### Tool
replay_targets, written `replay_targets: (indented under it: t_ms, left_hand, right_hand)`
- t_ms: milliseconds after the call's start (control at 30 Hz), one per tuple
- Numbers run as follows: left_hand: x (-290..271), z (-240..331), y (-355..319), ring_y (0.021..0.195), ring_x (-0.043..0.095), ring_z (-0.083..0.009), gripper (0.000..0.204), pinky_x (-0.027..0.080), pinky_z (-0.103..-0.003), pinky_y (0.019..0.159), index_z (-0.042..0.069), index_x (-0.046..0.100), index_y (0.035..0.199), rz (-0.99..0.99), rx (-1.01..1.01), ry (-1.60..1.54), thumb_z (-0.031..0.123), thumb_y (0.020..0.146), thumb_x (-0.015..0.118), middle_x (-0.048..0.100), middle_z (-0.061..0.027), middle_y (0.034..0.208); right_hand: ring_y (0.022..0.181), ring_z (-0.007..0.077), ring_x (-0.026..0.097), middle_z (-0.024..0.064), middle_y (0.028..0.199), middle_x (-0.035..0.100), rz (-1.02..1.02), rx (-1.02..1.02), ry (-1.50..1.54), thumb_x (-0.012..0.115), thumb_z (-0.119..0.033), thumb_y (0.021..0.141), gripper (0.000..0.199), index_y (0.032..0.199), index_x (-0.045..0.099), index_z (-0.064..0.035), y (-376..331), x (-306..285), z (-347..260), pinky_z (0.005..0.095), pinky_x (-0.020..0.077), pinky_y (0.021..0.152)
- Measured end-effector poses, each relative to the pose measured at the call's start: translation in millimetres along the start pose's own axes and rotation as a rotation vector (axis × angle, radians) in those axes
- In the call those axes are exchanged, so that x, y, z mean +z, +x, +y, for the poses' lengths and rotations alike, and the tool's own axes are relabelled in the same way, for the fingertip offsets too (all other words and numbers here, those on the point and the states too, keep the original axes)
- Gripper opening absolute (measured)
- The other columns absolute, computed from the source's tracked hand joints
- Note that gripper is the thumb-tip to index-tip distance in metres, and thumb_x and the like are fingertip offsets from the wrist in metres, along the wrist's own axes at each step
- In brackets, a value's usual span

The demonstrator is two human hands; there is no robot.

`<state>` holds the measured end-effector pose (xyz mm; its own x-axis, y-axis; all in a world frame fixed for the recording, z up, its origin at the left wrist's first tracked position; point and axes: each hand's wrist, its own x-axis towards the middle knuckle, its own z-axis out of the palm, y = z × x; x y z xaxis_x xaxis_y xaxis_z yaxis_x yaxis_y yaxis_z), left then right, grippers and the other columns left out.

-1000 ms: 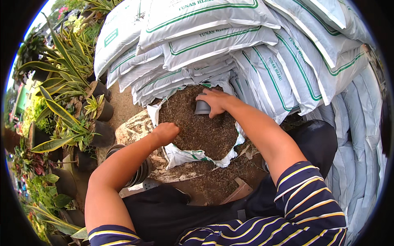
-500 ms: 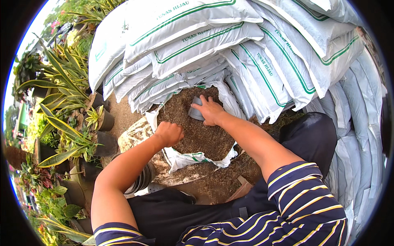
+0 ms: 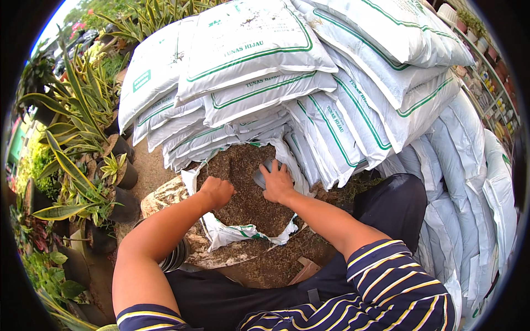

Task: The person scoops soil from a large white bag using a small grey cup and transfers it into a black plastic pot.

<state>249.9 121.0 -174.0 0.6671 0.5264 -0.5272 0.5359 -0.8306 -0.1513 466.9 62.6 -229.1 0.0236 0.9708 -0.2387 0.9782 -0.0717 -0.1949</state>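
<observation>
Your right hand (image 3: 277,183) curls over a small grey pot (image 3: 260,175), fingers closed on it, pressing it into the brown potting mix (image 3: 243,190). Just left of that grip, your left hand (image 3: 217,190) is a closed fist resting on the mix. The mix fills an open white sack (image 3: 221,234). Stacked white sacks (image 3: 287,71) rise beyond; potted plants (image 3: 83,182) stand well left.

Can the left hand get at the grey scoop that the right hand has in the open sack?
Probably yes. The left hand rests on the soil close beside the grey scoop, with only loose soil between; the right hand covers part of it.
</observation>
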Motion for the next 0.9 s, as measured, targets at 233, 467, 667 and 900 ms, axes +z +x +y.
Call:
replay_targets:
  t_ms: [233, 467, 667, 900]
  left_hand:
    - [14.4, 0.2, -8.4, 0.083, 0.076, -0.0337, 0.042, 0.059, -0.047, 0.07, 0.009, 0.073, 0.092, 0.126, 0.076, -0.004, 0.038, 0.109, 0.047, 0.077, -0.013, 0.089]
    - [21.7, -1.9, -9.7, 0.095, 0.076, -0.0362, 0.03, 0.06, -0.048, 0.077, 0.002, 0.063, 0.122, 0.062, 0.081, -0.082, 0.021, 0.099, 0.059, 0.076, -0.0174, 0.1]
    - [31.2, -15.5, -7.4, 0.105, 0.074, -0.0355, 0.035, 0.061, -0.047, 0.086, 0.002, 0.066, 0.124, 0.041, 0.066, -0.114, 0.017, 0.093, 0.064, 0.076, -0.0193, 0.112]
    - [27.0, -11.2, -15.0, 0.102, 0.072, -0.0418, 0.035, 0.059, -0.051, 0.09, 0.001, 0.069, 0.11, -0.03, 0.159, -0.211, 0.033, 0.102, 0.058, 0.072, -0.0203, 0.111]
  right_hand:
    - [0.135, 0.0518, 0.045, 0.0224, 0.152, 0.038, -0.152, 0.151, 0.263, 0.087, -0.035, 0.071, 0.091, 0.151, 0.046, -0.023, 21.5, -38.1, -10.6, 0.0534, 0.0492, 0.109]
    - [0.129, 0.046, 0.058, 0.0262, 0.146, 0.047, -0.333, 0.163, -0.069, 0.081, -0.053, 0.076, 0.096, 0.155, 0.043, -0.0124, 26.1, -47.5, -7.2, 0.0496, 0.0518, 0.106]
    - [0.125, 0.0417, 0.063, 0.0301, 0.143, 0.051, -0.215, 0.11, -0.266, 0.081, -0.056, 0.078, 0.092, 0.15, 0.048, -0.0088, -10.2, -34.8, -62.9, 0.0465, 0.0531, 0.105]
    - [0.131, 0.0438, 0.058, 0.0244, 0.149, 0.046, -0.174, 0.082, -0.081, 0.087, -0.045, 0.076, 0.091, 0.153, 0.046, -0.017, 24.3, -80.0, -44.7, 0.0472, 0.0524, 0.105]
